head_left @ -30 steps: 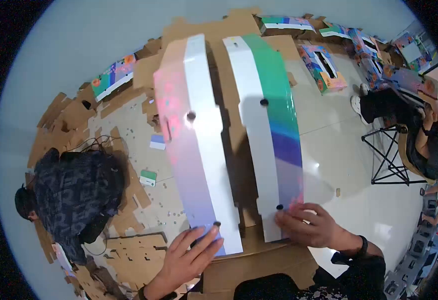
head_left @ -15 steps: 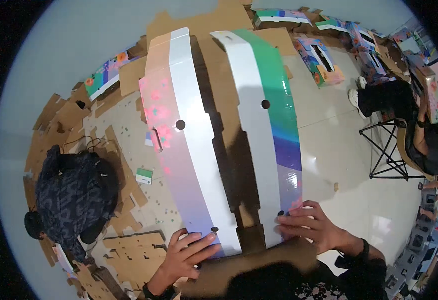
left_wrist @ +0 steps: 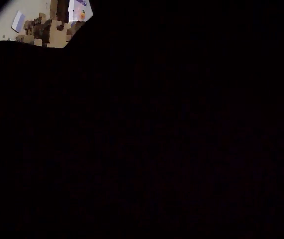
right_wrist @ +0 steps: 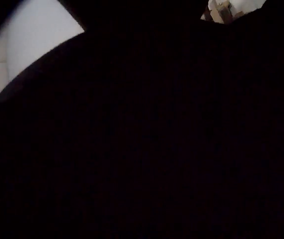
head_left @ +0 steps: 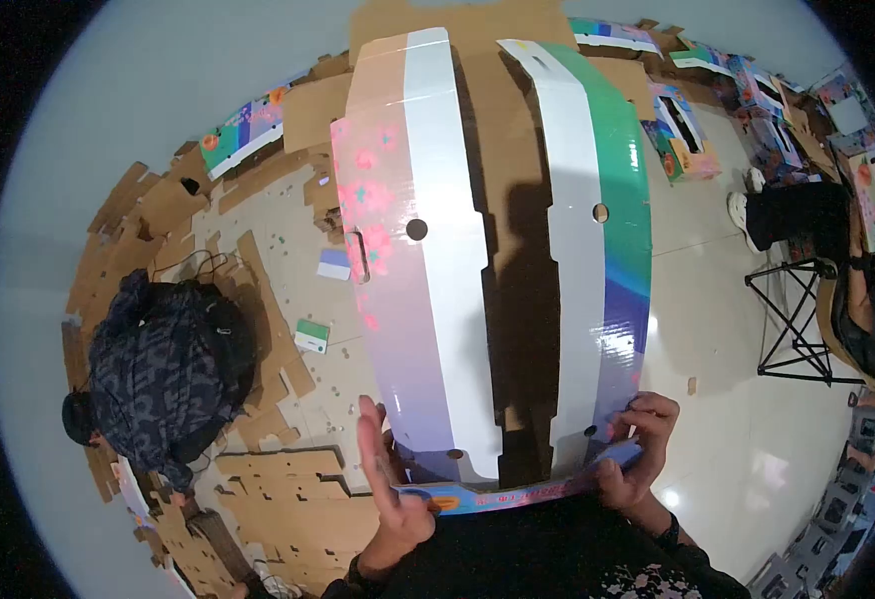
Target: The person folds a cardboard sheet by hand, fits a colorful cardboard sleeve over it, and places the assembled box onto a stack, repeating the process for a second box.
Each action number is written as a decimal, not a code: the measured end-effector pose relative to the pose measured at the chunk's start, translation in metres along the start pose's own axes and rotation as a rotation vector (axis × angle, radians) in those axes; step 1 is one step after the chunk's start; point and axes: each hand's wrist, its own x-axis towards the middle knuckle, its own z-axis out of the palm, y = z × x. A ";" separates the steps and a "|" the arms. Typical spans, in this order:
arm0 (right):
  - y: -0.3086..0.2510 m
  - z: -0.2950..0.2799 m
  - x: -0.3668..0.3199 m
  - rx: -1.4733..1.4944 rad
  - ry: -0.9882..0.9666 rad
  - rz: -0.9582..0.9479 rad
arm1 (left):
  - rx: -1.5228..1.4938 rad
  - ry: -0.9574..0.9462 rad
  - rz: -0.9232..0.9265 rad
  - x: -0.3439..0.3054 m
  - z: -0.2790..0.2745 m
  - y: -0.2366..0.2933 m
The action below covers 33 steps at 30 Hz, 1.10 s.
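printed box (head_left: 397, 349), flaps (head_left: 444, 260) parted, shadowed interior (head_left: 523, 339)

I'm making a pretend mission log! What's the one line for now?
cardboard box: gap along top | left hand: at near left corner | right hand: holds near right corner | wrist views: mostly dark

The box (head_left: 462, 329) is brown inside; its left flap (head_left: 412, 290) runs peach, pink and lilac with brighter pink floral print, its right flap (head_left: 622, 200) green, blue and lilac, both banded white. Left of the box, a jacket (head_left: 173, 349) is mottled black and grey; right, a shoe (head_left: 738, 212) is white.
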 end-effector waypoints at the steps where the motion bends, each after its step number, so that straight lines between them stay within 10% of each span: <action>1: 0.001 -0.001 0.002 -0.034 -0.012 -0.015 | -0.027 -0.064 0.006 0.002 -0.002 0.000; 14: 0.008 0.003 0.005 0.006 0.034 0.120 | -0.067 -0.040 -0.305 0.018 -0.005 0.006; 18: 0.014 -0.012 0.060 0.299 -0.056 0.488 | 0.058 -0.112 -0.203 0.020 -0.007 0.008; 33: 0.023 0.012 0.176 0.304 -0.156 0.484 | -0.195 -0.071 -0.125 0.090 -0.037 0.002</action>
